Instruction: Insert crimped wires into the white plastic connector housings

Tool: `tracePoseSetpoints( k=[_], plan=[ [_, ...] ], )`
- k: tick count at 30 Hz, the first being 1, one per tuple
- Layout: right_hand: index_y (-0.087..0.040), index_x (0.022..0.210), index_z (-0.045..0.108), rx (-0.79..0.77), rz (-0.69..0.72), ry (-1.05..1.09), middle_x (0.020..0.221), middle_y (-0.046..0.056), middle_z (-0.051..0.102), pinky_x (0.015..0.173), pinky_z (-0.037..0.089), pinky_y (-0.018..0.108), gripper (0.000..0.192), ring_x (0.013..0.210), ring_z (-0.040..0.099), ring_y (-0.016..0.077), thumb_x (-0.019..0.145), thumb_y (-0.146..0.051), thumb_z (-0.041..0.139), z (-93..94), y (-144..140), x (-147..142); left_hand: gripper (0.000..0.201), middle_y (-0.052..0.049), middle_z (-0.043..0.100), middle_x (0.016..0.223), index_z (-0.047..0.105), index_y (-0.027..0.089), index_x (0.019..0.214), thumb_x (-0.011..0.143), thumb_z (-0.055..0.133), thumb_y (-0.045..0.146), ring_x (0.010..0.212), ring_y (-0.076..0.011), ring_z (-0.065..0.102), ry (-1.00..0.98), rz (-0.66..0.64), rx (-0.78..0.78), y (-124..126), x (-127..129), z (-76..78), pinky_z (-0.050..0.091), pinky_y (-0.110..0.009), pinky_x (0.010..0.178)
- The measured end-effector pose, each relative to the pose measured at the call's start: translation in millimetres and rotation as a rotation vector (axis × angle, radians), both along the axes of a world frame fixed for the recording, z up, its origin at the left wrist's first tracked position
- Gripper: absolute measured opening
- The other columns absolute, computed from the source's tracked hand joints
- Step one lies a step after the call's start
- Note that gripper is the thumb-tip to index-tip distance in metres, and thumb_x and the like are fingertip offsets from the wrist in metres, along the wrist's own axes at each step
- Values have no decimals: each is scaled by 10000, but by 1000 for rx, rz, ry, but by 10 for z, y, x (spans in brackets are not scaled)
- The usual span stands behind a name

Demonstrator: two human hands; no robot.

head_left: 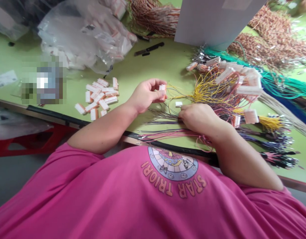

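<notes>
On a green table [148, 66] crowded with a clear plastic bag [85, 33], a heap of white plugs [98, 98] and finished wire bundles [232, 86], the left hand [145, 96] pinches a white plug [162, 88] trailing yellow wires [182, 96] while the right hand [197, 118] rests curled on loose coloured wires [162, 124] near the table's edge.

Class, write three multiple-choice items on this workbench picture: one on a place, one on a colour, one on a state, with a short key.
1. Where does the loose pile of white connectors lie?
A. Left of the left hand
B. Under the right hand
C. On the white board

2. What colour is the table?
A. Green
B. Grey
C. Blue

3. What does the left hand do?
A. Lies flat
B. Pinches a white connector
C. Holds scissors

Key: A, the pile sits left; A, the top is light green; B, fingers close on it.
</notes>
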State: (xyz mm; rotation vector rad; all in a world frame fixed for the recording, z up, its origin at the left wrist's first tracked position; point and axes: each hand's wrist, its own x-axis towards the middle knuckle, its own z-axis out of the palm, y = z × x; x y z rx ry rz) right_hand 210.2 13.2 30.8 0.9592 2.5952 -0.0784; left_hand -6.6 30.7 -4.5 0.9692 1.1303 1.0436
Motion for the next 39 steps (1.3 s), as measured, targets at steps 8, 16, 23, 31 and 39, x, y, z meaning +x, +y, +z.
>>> tracePoseSetpoints(
  k=[8, 16, 23, 31, 39],
  plan=[
    [-134, 988, 716, 27, 24, -5, 985, 143, 714, 592, 308, 298, 321, 815, 676, 247, 941, -123, 399, -50, -68, -86, 245, 26, 609, 771, 613, 145, 1006, 790, 677, 49, 652, -63, 622, 7, -22, -1, -18, 9, -1, 596, -256, 715],
    [-186, 883, 714, -28, -21, 110, 916, 64, 735, 612, 288, 297, 248, 779, 627, 190, 861, -228, 471, 103, 12, 27, 282, 11, 621, 797, 622, 145, 1032, 776, 704, 60, 681, -81, 646, 19, -39, -12, -35, 7, 7, 591, -268, 723],
    [-202, 1056, 713, -7, -113, 144, 769, 70, 721, 575, 232, 299, 359, 631, 568, 184, 891, -288, 406, 106, 21, 44, 293, 16, 625, 795, 624, 149, 1016, 752, 714, 60, 662, -69, 632, -9, -50, -30, -53, 18, 29, 585, -243, 702],
    [-190, 946, 740, 64, -321, 254, 828, 79, 743, 620, 307, 300, 314, 687, 601, 194, 838, -272, 457, 179, -32, 56, 316, 5, 644, 818, 628, 148, 1022, 727, 706, 65, 671, -78, 632, 36, -77, -5, -59, 22, 6, 570, -237, 686],
    [-178, 932, 752, 108, -397, 135, 774, 114, 731, 600, 314, 307, 332, 674, 637, 222, 877, -187, 425, 159, -75, 13, 296, 4, 657, 847, 633, 148, 1008, 728, 692, 70, 686, -81, 643, 125, -100, 76, -84, 26, 52, 566, -237, 687]
  ],
)
